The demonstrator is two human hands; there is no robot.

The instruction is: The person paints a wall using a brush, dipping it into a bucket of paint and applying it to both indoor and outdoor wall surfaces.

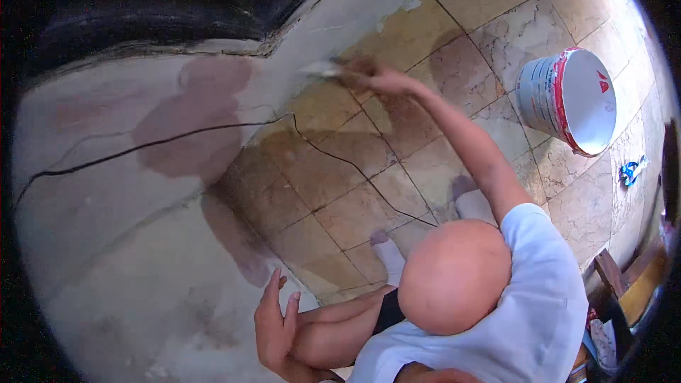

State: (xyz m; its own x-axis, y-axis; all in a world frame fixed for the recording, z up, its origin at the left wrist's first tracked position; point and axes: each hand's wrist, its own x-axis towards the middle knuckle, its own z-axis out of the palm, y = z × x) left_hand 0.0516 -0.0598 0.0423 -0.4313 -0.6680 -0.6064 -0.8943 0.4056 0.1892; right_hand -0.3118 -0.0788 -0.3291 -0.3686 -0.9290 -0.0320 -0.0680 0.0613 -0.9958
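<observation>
My right hand (pixel 386 79) reaches far out to the foot of the pale wall, closed around a tool (pixel 323 69) smeared by motion. Its end is whitish and lies against or close to the wall's lower edge; whether it is a brush or a scraper I cannot tell. My left hand (pixel 275 323) is held beside my bent leg at the lower left, fingers and thumb apart, with nothing in it. Behind that hand is the pale, smudged wall (pixel 142 241).
A black cable (pixel 170 140) runs across the wall and down over the brown tiled floor (pixel 333 206). At the right stands a white bucket (pixel 543 96) with a red-smeared rim. Near it lies a crumpled blue-and-white wrapper (pixel 631 170). Wooden pieces (pixel 642 280) and clutter fill the lower right.
</observation>
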